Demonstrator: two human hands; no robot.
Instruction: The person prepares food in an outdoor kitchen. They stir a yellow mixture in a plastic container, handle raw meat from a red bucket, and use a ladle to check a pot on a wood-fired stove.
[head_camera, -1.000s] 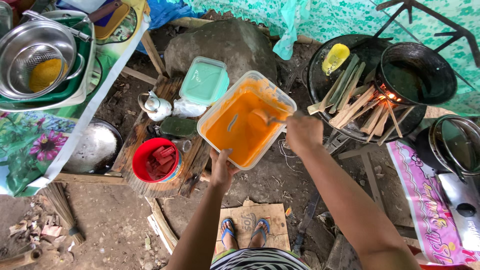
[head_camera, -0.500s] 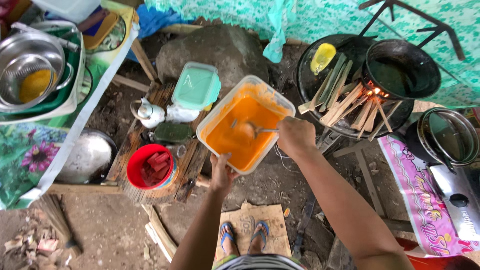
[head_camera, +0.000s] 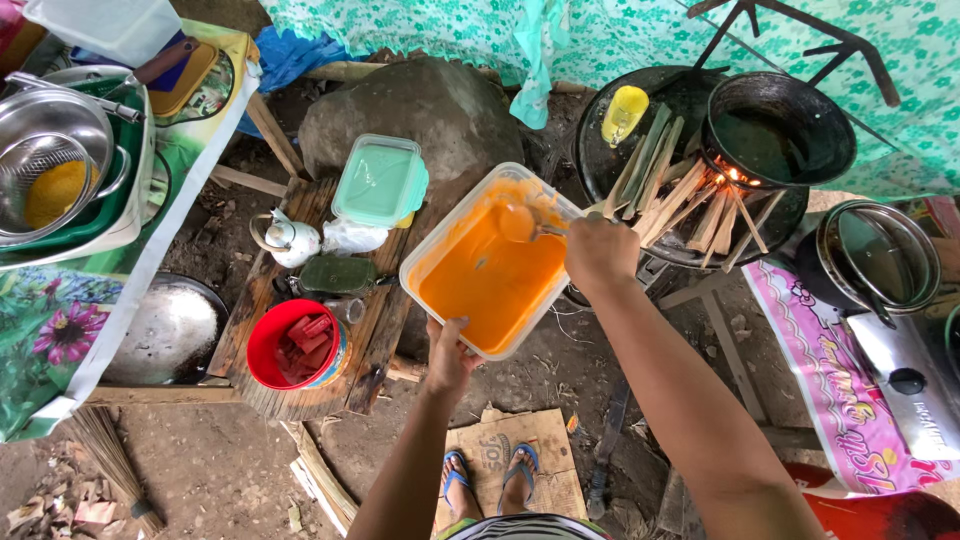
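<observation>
My left hand (head_camera: 452, 362) grips the near rim of the tub (head_camera: 492, 262), thumb over the edge and fingers underneath, holding it tilted in the air just beside the fire (head_camera: 735, 175). My right hand (head_camera: 600, 250) is closed around the handle of a spoon (head_camera: 520, 222), whose bowl sits in the batter (head_camera: 490, 285) at the tub's far corner. To stir well, I judge the tub should stay tipped so the liquid pools in one corner, and the spoon should sweep the walls, where a thin orange film clings.

The tub is clear, soft-cornered plastic, rectangular; the batter looks smooth, glossy and runny. Right of the tub, split sticks (head_camera: 690, 205) fan out under a black, sooty wok (head_camera: 780, 130). Left of the tub stand a pale green lidded box (head_camera: 380, 182), a small white kettle (head_camera: 288, 238) and a red bucket (head_camera: 290, 345) on a rough slatted stand (head_camera: 375, 330).
</observation>
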